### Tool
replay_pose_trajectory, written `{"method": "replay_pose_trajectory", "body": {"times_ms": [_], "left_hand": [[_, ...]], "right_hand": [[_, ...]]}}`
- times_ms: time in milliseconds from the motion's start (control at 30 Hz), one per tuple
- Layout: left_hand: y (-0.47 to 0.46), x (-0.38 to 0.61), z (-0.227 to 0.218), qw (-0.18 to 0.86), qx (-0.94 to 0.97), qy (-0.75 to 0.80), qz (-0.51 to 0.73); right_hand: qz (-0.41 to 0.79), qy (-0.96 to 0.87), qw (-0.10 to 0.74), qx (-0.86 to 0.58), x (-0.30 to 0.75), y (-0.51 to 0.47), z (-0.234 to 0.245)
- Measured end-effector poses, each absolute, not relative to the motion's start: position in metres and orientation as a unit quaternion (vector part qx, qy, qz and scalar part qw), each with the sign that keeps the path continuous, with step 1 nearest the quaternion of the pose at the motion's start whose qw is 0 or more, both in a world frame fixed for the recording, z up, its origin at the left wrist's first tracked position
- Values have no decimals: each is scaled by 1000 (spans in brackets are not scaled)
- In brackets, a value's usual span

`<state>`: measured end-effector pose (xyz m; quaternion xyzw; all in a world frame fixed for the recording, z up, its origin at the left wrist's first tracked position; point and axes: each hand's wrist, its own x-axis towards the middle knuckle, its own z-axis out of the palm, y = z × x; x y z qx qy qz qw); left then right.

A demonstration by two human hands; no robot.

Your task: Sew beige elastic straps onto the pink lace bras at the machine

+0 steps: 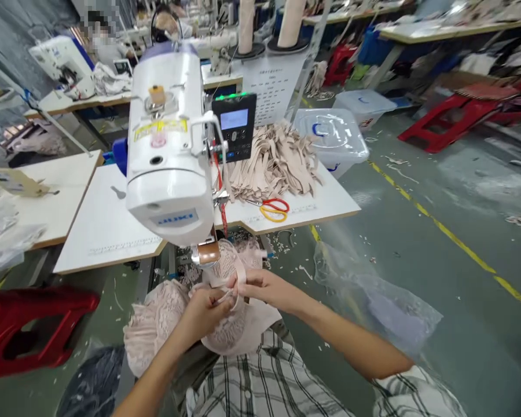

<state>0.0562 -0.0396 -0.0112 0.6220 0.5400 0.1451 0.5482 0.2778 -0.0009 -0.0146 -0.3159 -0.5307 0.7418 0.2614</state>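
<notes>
Lace fabric (pixel 229 337) is held just in front of the sewing machine (pixel 169 145), a pale strip (pixel 241 270) being pinched in closed fingertips of left hand (pixel 209 314) and right hand (pixel 267 288), apparently so limp material is steadied from 2 sides.

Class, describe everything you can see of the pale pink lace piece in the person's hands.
The lace piece is pale pink and looks like soft fabric, patterned over much of its surface, with a smoother, plain area at the lower right. It lies bunched and curved, bulging below the hands. A narrow plain band loops up beside the right hand; this hand and the left hand pinch the work. Its upper part reaches the sewing machine; contact there is unclear.
</notes>
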Motion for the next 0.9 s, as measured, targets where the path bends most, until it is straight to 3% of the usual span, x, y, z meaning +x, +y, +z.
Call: {"method": "replay_pose_trajectory", "body": {"times_ms": [100, 200, 267, 333, 667, 900], "left_hand": [[-44, 60, -15, 569, 618, 520, 156], [-50, 66, -19, 570, 603, 528, 181], [-55, 69, -21, 563, 600, 533, 197], [-59, 71, -20, 554, 595, 542, 213], [-63, 54, -24, 556, 553, 574, 234], [-66, 53, -26, 567, 552, 567, 230]], "right_hand": [[583, -600, 387, -388, 279, 44, 1], [290, -686, 495, -447, 270, 126, 7], [116, -751, 469, -451, 256, 181, 6], [23, -791, 425, -439, 240, 223, 3], [-65, -808, 387, -440, 222, 256, -23], [-87, -779, 398, -476, 228, 260, -1]]}}
